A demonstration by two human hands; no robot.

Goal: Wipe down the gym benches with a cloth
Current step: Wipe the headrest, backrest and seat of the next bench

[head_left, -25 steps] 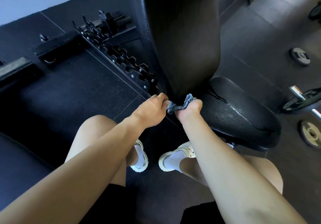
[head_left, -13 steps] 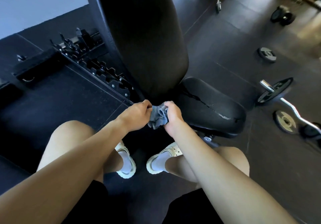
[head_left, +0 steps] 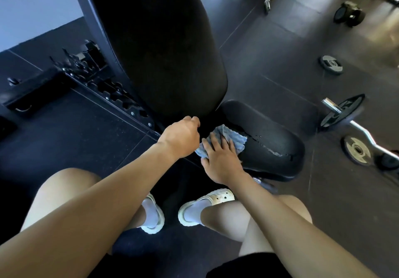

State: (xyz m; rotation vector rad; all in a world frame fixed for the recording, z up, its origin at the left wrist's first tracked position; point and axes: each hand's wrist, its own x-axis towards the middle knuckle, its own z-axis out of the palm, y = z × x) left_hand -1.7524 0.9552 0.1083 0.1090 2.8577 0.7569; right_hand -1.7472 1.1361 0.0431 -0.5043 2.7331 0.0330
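Observation:
A black gym bench stands in front of me, its raised back pad tilted up and its cracked seat pad lower right. A light blue cloth lies spread on the near left end of the seat pad. My right hand presses flat on the cloth with straight fingers. My left hand hovers just left of the cloth, below the back pad's lower edge, its fingers curled under and hidden; it seems to hold nothing.
A notched black adjustment rail runs along the floor to the left. A curl bar with weight plates lies on the right, and loose plates sit farther back. My knees and white shoes are below the bench.
The cloth was bunched between both hands near the foot of the back pad. Now it is spread on the seat pad under my flat right hand, and my left hand has let go.

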